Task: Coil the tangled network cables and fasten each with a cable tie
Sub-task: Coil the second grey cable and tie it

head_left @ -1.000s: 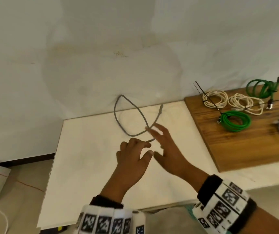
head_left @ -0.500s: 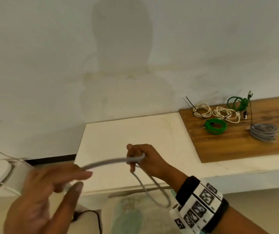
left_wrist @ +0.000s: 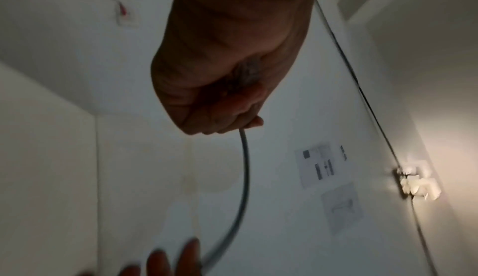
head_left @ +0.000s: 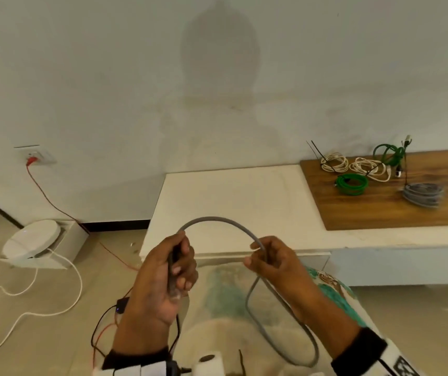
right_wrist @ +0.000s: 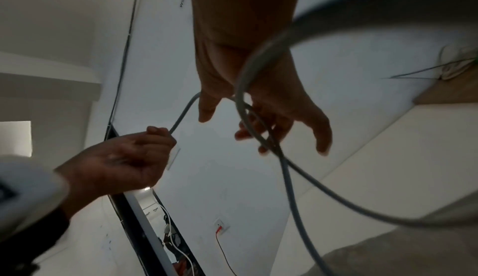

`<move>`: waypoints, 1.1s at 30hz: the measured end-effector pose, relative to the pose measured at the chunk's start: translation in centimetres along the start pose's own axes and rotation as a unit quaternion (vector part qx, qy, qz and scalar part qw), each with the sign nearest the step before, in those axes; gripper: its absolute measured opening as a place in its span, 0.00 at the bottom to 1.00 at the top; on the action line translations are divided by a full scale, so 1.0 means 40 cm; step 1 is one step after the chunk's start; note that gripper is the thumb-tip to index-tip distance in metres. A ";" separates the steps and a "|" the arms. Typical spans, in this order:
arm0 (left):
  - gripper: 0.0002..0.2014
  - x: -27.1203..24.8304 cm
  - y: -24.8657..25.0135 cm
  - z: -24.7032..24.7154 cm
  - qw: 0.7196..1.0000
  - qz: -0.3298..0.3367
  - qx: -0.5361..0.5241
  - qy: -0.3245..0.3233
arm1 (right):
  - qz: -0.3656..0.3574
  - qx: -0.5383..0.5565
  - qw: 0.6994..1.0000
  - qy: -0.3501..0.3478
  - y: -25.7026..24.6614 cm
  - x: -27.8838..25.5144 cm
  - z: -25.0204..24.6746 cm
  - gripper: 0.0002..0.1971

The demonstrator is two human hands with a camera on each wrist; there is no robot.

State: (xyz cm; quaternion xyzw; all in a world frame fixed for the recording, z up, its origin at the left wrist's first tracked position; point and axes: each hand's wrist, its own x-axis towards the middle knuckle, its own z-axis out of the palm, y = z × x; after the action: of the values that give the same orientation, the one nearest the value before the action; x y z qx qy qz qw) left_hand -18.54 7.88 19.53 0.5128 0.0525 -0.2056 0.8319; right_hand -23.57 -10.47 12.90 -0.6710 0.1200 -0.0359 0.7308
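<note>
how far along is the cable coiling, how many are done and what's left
Done: five coiled bundles lie on the wooden board, two white, two green, one grey coil; ties show on some. In hand: the left hand grips one end of a loose grey cable, which arches to the right hand, one loop hanging below. Left: finish coiling and tie it.

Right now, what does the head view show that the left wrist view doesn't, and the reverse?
Only the head view: the wooden board with tied cable coils, and the slack loop hanging below the right hand. Only the left wrist view: the plug end tucked inside the left hand, and paper labels on the wall. Both: the grey cable gripped by the left hand, arcing toward the right hand.
</note>
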 end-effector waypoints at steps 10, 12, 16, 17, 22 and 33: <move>0.08 -0.041 -0.046 0.083 0.954 0.150 -0.142 -0.219 | -0.124 -0.076 0.982 -0.118 0.024 -0.075 0.051 0.13; 0.09 -0.036 -0.059 0.093 0.955 0.185 -0.090 -0.215 | -0.110 -0.141 0.969 -0.173 0.026 -0.087 0.066 0.11; 0.16 -0.011 -0.108 0.092 0.927 0.305 0.118 -0.183 | -0.072 -0.225 0.941 -0.241 0.022 -0.103 0.086 0.05; 0.18 -0.006 -0.121 0.087 0.900 0.347 0.198 -0.174 | -0.059 -0.236 0.940 -0.239 0.018 -0.102 0.086 0.06; 0.24 0.028 -0.118 0.056 0.800 0.387 0.424 -0.174 | -0.051 -0.256 0.947 -0.188 0.016 -0.098 0.072 0.06; 0.15 -0.021 -0.047 0.016 0.572 0.171 0.779 -0.195 | -0.369 -0.671 0.637 -0.090 -0.090 0.001 -0.047 0.14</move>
State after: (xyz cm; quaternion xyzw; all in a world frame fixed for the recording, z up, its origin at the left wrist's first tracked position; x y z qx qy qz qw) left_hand -20.12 6.85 18.51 0.9096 -0.3798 -0.1166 0.1216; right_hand -23.55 -12.65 16.33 -0.9652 -0.2126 -0.1519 0.0134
